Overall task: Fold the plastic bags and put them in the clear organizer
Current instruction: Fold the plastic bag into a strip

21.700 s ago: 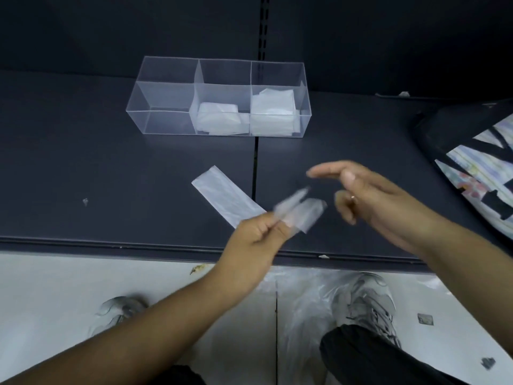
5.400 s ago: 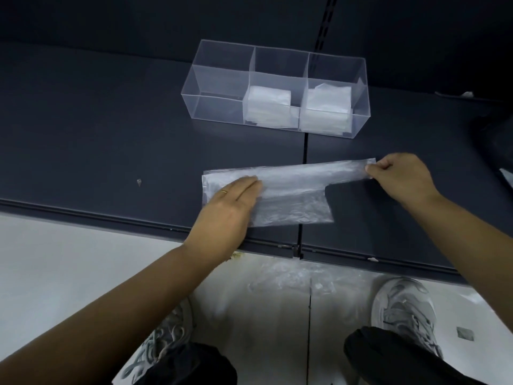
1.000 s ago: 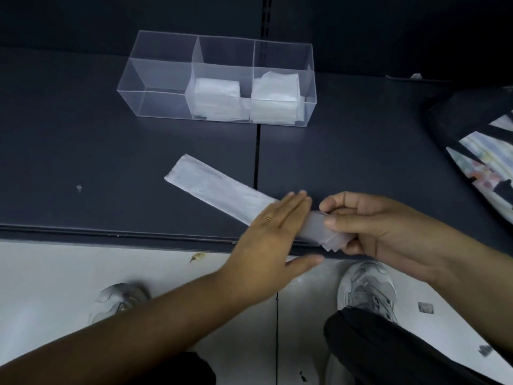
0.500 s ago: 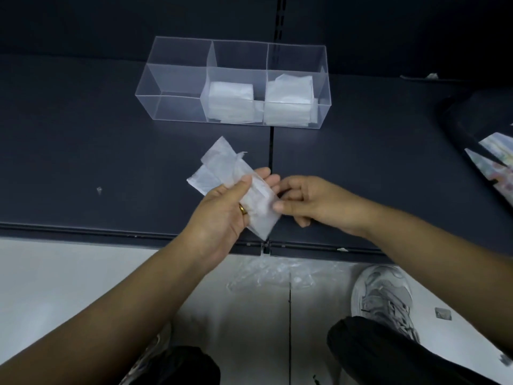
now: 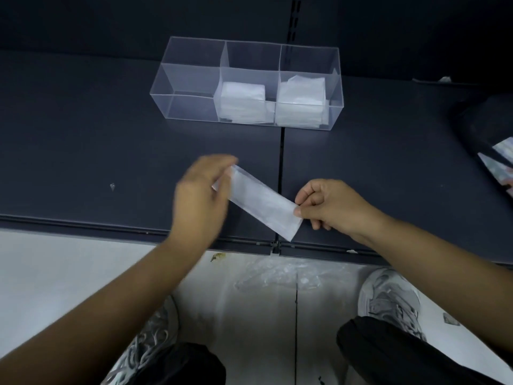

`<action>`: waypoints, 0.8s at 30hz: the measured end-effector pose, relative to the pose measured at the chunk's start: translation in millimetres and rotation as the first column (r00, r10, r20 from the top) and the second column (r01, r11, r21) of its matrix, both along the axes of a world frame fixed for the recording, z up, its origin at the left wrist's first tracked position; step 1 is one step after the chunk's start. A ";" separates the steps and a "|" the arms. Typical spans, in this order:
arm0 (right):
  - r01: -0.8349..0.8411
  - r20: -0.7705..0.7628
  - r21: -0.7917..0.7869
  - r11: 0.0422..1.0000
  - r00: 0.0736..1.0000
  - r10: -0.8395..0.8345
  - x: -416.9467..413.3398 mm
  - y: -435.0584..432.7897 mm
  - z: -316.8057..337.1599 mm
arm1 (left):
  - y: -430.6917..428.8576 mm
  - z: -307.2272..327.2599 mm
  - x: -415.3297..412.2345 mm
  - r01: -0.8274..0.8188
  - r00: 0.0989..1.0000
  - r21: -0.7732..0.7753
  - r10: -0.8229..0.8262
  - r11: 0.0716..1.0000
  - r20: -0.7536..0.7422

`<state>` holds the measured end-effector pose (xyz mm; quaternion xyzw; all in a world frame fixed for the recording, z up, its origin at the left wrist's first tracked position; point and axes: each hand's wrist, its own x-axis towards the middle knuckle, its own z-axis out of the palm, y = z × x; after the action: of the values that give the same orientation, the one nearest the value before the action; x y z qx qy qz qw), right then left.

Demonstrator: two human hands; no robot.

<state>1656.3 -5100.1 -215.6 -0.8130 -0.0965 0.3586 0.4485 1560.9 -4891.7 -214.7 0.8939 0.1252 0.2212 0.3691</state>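
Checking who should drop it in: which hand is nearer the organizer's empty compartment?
Left. The left hand is in front of the empty compartment; the right hand, pinching the bag, is farther right.

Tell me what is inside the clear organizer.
The clear organizer holds a stack of folded bags in its middle compartment and a taller stack in its right one; nothing shows in the left. The top bags cover those beneath, so no count.
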 end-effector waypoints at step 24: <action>-0.179 0.094 0.075 0.981 0.981 0.172 10.3 31.5 2.8 | -20.5 -9.0 6.2 0.032 0.937 -0.605 -0.234 0.796 -0.259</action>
<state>1666.5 -5068.6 -212.8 -0.7969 -0.2021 0.3564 0.4439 1567.1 -4912.3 -223.6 0.7645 0.1819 -0.0039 0.6184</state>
